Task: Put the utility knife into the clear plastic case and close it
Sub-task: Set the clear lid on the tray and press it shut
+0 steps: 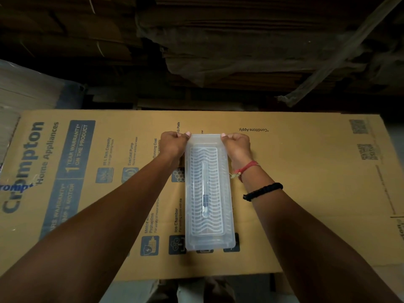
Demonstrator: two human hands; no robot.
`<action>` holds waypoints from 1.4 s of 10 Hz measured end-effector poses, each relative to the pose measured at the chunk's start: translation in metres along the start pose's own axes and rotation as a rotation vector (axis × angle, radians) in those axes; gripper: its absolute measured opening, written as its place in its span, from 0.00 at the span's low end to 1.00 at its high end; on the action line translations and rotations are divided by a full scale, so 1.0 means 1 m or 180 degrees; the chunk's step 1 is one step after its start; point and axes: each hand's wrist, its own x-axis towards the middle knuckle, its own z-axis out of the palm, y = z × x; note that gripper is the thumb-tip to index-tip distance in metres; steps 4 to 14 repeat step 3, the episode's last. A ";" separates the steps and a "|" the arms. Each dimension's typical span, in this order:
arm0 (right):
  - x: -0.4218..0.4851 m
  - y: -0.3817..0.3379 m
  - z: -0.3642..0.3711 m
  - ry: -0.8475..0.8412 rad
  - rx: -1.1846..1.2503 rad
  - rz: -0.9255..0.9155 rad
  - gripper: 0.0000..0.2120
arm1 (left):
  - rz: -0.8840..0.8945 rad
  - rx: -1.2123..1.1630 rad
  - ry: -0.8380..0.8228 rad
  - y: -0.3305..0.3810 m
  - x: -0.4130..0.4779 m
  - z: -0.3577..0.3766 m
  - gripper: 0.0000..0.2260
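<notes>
A long clear plastic case (208, 239) lies lengthwise on a flattened cardboard box (295, 193), its lid down over it. Through the lid I see a slim utility knife (205, 193) with a dark slider, lying along the middle on a ribbed white insert. My left hand (173, 145) grips the far left corner of the case, thumb on top of the lid. At the far right corner my right hand (237, 146) holds the case the same way. Both hands have their fingers curled around the rim.
The printed cardboard box spans the whole work surface, with its front edge near my body. Stacks of flattened cardboard (240, 40) rise behind it in the dark. A plastic-wrapped pile (26, 88) stands at the far left.
</notes>
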 end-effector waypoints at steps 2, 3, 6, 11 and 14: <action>-0.013 -0.002 -0.007 -0.0081 -0.0666 -0.0661 0.16 | 0.0360 0.0059 0.0004 -0.008 -0.008 -0.004 0.11; -0.030 -0.005 -0.013 0.0083 -0.1636 -0.1521 0.25 | 0.0729 0.0371 0.0163 -0.009 -0.025 -0.007 0.12; -0.030 -0.005 -0.013 0.0083 -0.1636 -0.1521 0.25 | 0.0729 0.0371 0.0163 -0.009 -0.025 -0.007 0.12; -0.030 -0.005 -0.013 0.0083 -0.1636 -0.1521 0.25 | 0.0729 0.0371 0.0163 -0.009 -0.025 -0.007 0.12; -0.030 -0.005 -0.013 0.0083 -0.1636 -0.1521 0.25 | 0.0729 0.0371 0.0163 -0.009 -0.025 -0.007 0.12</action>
